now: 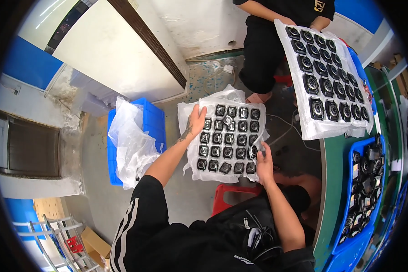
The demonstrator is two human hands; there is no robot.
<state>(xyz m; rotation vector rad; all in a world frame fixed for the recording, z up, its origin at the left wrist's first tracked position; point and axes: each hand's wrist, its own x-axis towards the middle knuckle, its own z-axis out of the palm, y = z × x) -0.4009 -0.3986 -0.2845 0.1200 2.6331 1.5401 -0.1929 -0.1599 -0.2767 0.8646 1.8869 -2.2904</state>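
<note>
Between my two hands is a white, filmy plastic tray (204,176) holding rows of black watch cases (229,138). One watch case (228,121) near the far side lies askew on top of the others. My left hand (196,121) grips the tray's upper left edge, thumb on top. At the lower right edge, my right hand (264,164) holds the tray with the fingers partly hidden by it.
A person across from me holds a similar tray (305,130) over the green table (334,156). A blue bin (344,220) of black parts stands there. To my left is a blue crate (155,120) draped with plastic sheets (130,140). A red stool (219,201) is close by.
</note>
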